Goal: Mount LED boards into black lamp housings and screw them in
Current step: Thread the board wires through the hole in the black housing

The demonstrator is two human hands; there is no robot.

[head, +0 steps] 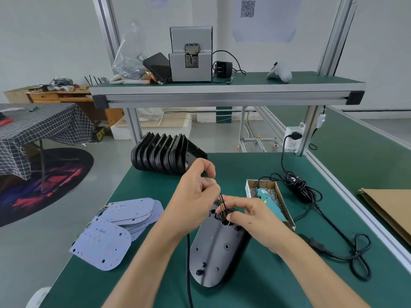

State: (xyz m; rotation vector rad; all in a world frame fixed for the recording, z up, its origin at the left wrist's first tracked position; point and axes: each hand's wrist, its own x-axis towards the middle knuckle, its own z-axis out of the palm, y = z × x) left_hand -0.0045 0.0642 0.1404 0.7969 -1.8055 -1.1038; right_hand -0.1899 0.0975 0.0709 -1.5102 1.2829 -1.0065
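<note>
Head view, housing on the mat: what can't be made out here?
- Wires: ends hidden by the left hand and right hand, which pinch them.
- Housing hole: partly covered by right fingers.
- Screwdriver tip: hidden behind the right hand.
- LED boards: markings too small.

Two bare forearms, left hand (195, 194) and right hand (255, 218), no sleeves, gloves or rings.

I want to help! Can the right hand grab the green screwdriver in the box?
Probably yes. The screwdriver lies uncovered in its open box, right beside the right hand. But that hand's grip is busy pinching the wires.
</note>
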